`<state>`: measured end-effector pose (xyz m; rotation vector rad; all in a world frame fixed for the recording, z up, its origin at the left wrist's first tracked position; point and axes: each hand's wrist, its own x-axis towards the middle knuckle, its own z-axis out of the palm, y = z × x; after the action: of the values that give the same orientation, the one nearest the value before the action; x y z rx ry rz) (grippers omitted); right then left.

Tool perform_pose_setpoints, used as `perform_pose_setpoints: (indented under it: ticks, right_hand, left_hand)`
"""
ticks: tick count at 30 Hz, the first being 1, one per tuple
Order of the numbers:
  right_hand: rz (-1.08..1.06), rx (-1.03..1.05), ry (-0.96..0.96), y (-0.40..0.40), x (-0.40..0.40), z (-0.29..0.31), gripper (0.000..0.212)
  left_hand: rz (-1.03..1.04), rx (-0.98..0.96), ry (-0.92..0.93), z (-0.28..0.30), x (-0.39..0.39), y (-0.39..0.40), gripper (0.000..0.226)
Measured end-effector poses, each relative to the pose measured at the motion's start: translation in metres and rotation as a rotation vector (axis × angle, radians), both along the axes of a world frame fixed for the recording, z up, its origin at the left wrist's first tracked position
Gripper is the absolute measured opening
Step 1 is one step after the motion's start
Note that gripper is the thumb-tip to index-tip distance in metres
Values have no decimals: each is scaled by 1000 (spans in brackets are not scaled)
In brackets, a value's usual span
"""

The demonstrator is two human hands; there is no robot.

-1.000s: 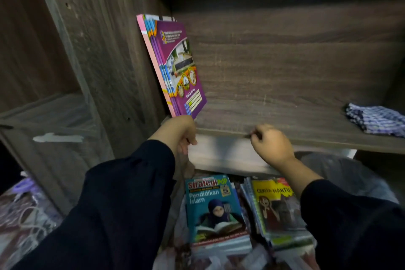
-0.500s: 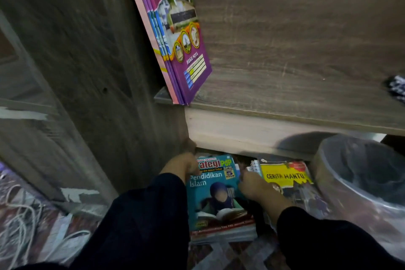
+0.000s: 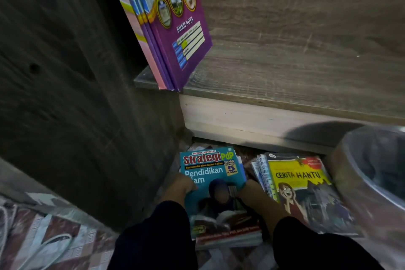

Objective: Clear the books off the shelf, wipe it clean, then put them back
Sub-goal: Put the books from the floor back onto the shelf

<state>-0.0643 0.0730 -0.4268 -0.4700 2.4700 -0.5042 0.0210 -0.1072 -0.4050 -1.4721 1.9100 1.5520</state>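
Plastic bin (image 3: 359, 182) beside floor books (image 3: 302, 193)

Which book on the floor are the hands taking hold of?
The teal Strategi PdP book, gripped by both hands; the yellow Cerita Hantu book lies untouched beside it.

I have one view only, from the camera on the person's head, tilted steeply down and forward. It sits close to the grey-brown wooden shelf (image 3: 295, 68), whose board fills the far half, while the patterned floor (image 3: 65, 243) and both dark sleeves lie nearest the lens.
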Motion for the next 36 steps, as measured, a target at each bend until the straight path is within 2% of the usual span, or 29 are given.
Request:
perform_pose_setpoints:
  ticks: [3,9,14,18,21,26,28,30,32,34,36]
  right_hand:
    - [-42,23,20,-2,1,0,30]
    - [-77,75,73,-7,4,9,29]
    - [-106,78,28,-7,6,9,28]
    - [-121,44,-7,-5,6,13,30]
    - [-112,-22,-69,-5,7,14,33]
    - [-167,-82,-138,-2,11,18,36]
    - [-249,-220,-164,-4,15,27,34]
    - [-410,-487,-261,-5,15,34,18]
    - [-536,-646,-294,-8,15,45,26]
    - [-606,-753,-233,-8,16,58,32]
    - [-620,-873,-115,-9,19,71,29]
  left_hand:
    - [42,99,12,1,5,2,42]
    - [119,-40,-1,-4,4,3,47]
    - [104,51,-25,-3,5,6,43]
    - [100,52,-9,-3,-1,2,50]
    - [159,190,68,2,-2,5,41]
    - [96,333,210,22,2,13,26]
    - [134,377,299,39,2,15,28]
    - [181,360,412,55,2,13,43]
    - [172,331,515,74,6,14,55]
    - [189,309,595,86,12,14,62]
    - [214,300,658,93,17,11,65]
